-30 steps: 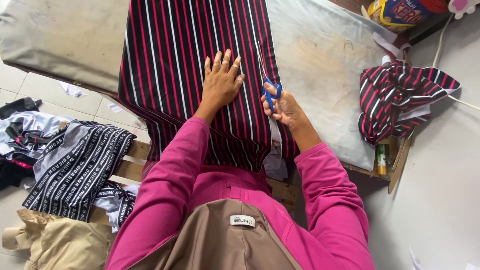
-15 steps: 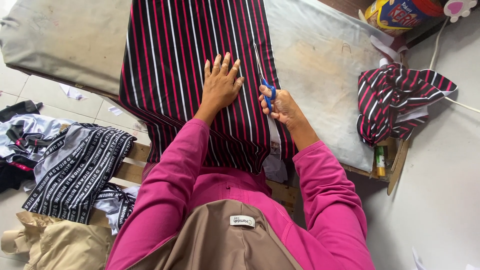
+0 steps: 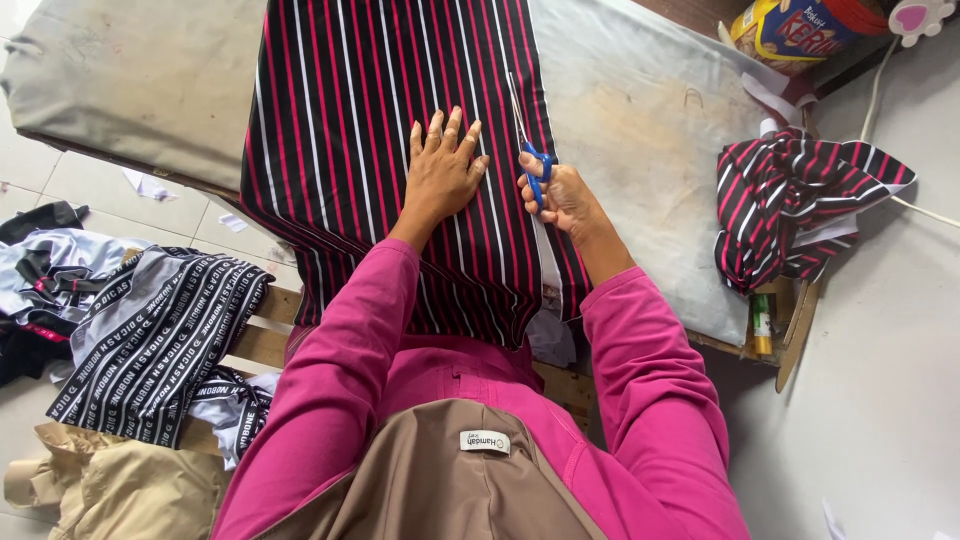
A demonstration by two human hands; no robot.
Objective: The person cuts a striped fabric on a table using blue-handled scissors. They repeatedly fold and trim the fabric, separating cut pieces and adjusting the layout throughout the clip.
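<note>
A black cloth with red and white stripes (image 3: pixel 370 150) lies flat over a padded grey table (image 3: pixel 640 130). My left hand (image 3: pixel 442 172) presses flat on the cloth, fingers spread. Just to its right, my right hand (image 3: pixel 560 195) grips blue-handled scissors (image 3: pixel 528 140) whose blades point away from me along the cloth's right side. A cut runs through the cloth from the near edge up to the scissors.
A bundle of the same striped cloth (image 3: pixel 800 205) lies at the table's right end, beside a yellow packet (image 3: pixel 790 30) and a small bottle (image 3: pixel 762 322). Black-and-white printed cloth (image 3: pixel 160 340) and tan cloth (image 3: pixel 110 490) are heaped on the floor at left.
My right hand and the scissors have moved a little farther up the cloth, away from me. My left hand stays pressed in about the same place.
</note>
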